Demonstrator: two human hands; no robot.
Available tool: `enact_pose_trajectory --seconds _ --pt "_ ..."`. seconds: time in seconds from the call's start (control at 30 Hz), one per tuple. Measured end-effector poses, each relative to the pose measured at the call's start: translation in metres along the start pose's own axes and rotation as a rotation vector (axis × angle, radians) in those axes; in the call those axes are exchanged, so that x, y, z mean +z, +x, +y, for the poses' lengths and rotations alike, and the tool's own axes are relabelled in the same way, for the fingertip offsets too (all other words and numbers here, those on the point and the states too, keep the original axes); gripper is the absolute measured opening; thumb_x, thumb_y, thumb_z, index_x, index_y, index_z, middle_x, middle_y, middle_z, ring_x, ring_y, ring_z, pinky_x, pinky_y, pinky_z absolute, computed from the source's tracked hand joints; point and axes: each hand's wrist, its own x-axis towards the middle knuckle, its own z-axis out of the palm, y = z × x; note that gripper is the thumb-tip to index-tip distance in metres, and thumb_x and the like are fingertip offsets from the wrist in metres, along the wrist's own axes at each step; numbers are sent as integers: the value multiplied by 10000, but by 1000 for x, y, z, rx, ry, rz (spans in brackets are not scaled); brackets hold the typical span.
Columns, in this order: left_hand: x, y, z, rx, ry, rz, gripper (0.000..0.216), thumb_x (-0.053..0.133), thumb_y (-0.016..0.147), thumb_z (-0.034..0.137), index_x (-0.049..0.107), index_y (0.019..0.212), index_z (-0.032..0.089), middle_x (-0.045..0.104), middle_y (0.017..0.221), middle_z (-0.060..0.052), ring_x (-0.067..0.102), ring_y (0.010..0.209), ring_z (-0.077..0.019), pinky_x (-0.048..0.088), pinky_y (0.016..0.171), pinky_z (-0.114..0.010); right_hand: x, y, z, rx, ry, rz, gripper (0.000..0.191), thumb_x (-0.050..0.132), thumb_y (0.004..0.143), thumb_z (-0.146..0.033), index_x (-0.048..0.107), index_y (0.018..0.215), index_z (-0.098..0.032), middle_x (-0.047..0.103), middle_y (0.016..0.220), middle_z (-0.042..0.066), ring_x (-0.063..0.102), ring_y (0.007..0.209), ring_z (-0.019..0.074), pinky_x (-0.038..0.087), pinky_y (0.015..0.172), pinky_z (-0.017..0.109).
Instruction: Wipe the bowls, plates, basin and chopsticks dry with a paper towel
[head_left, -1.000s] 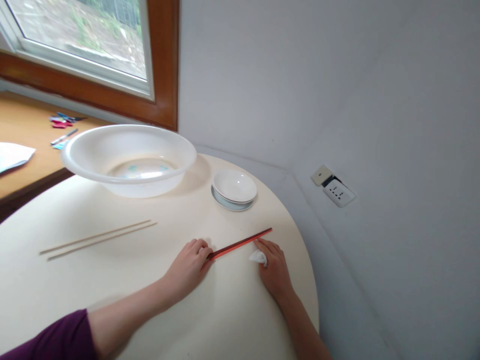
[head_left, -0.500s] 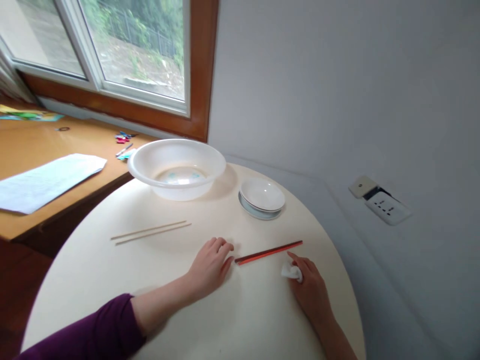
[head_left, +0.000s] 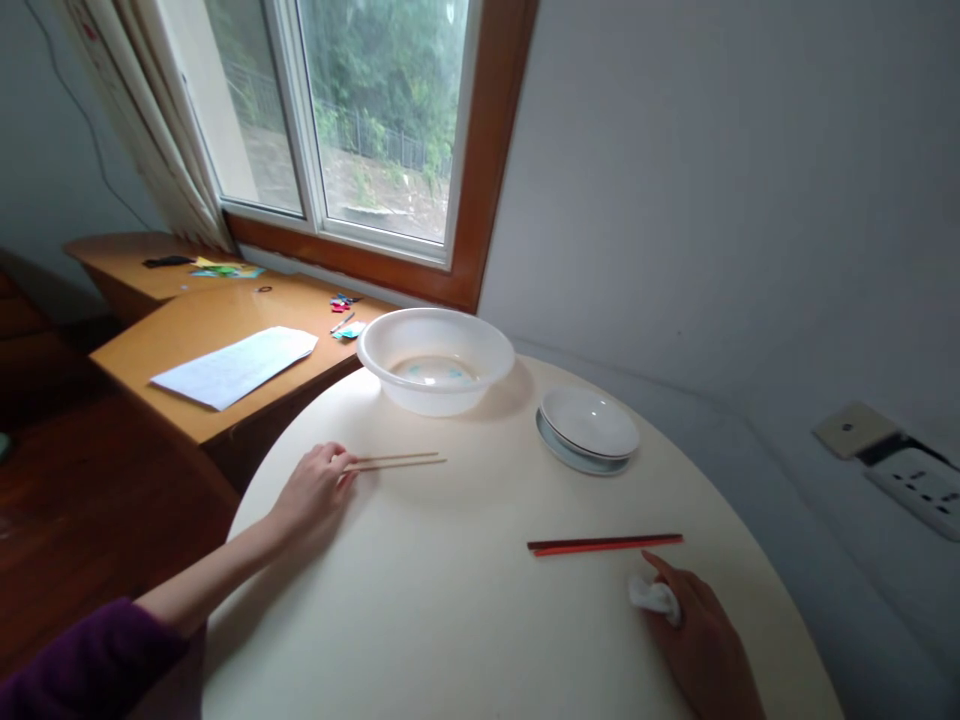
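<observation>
Two pale wooden chopsticks (head_left: 405, 461) lie on the white round table (head_left: 480, 610), close together. My left hand (head_left: 316, 487) is over their left ends, its fingers closed around them and hiding those ends. A crumpled white tissue (head_left: 654, 600) is held in my right hand (head_left: 705, 630), low at the right of the table. Just beyond that hand lies a second pair of chopsticks (head_left: 604, 545), one dark and one red, side by side. My right forefinger points close to their right part; whether it touches them I cannot tell.
A large translucent basin (head_left: 435, 395) stands at the back of the table, with some water in it. To its right are stacked white dishes (head_left: 591, 422). A wooden desk (head_left: 187, 330) with a paper sheet (head_left: 240, 365) adjoins at the left. Wall sockets (head_left: 915, 485) are at the right.
My left hand has moved left from beside the dark and red chopsticks and taken hold of the wooden pair. My right hand keeps the tissue. The view has swung left.
</observation>
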Motion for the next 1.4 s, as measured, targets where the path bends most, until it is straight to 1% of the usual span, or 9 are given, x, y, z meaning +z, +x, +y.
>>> enact_pose_trajectory --seconds 0.2,0.33,0.6,0.77,0.9,1.03,1.17,1.3,1.4 --pt "-6 -5 0 -15 -28 -83 226 423 807 189 637 743 152 566 822 -101 521 751 -216 439 703 -353 -2 4 -3 -136 55 -4 447 459 690 -202 488 1135 -225 574 887 67 569 814 228 498 712 360" --pt "-1 -5 2 -45 -24 -83 185 444 791 188 615 849 151 574 848 -96 530 801 -226 436 750 -367 -5 4 -8 -161 89 -25 497 433 650 -159 466 1143 -215 565 961 81 552 883 239 485 750 383" --pt "8 -3 -3 -54 -19 -85 230 381 812 169 606 775 143 566 828 -113 513 786 -226 420 727 -365 -1 -4 -7 49 151 16 296 439 660 -213 436 956 -206 540 830 51 572 699 191 477 577 292" --pt "9 -8 5 -36 -85 -101 220 365 814 151 569 730 154 568 799 -109 499 771 -238 391 728 -392 -3 -8 -13 -8 119 75 191 454 675 -231 463 865 -232 563 783 44 581 672 199 484 586 306" --pt "12 -12 12 -39 -202 -91 171 366 797 140 529 746 158 561 782 -94 497 768 -230 380 744 -406 -11 -5 -38 -29 168 105 176 511 738 -289 511 905 -235 606 830 55 607 701 195 500 607 288" --pt "11 -4 27 -27 -385 -122 120 361 784 146 480 794 165 535 710 -39 494 648 -171 405 631 -316 -22 7 -80 70 433 53 136 572 748 -329 581 819 -214 623 829 63 609 725 185 500 617 258" --pt "10 19 67 0 -637 -210 192 291 848 225 470 799 177 513 629 11 475 573 -122 385 572 -259 -20 28 -122 325 791 -40 213 620 719 -392 613 757 -182 646 755 54 606 713 190 499 639 275" --pt "15 34 112 -236 -1428 -509 206 479 771 339 525 756 139 409 542 53 357 490 -78 289 509 -231 -1 52 -153 515 1039 -151 295 635 699 -434 589 679 -143 583 582 4 529 541 134 441 516 248" --pt "22 33 129 -310 -1621 -609 289 519 735 432 493 715 146 324 502 81 267 458 -58 233 475 -220 16 65 -172 652 1185 -155 352 708 615 -421 526 771 -163 550 568 -42 454 463 85 349 416 189"
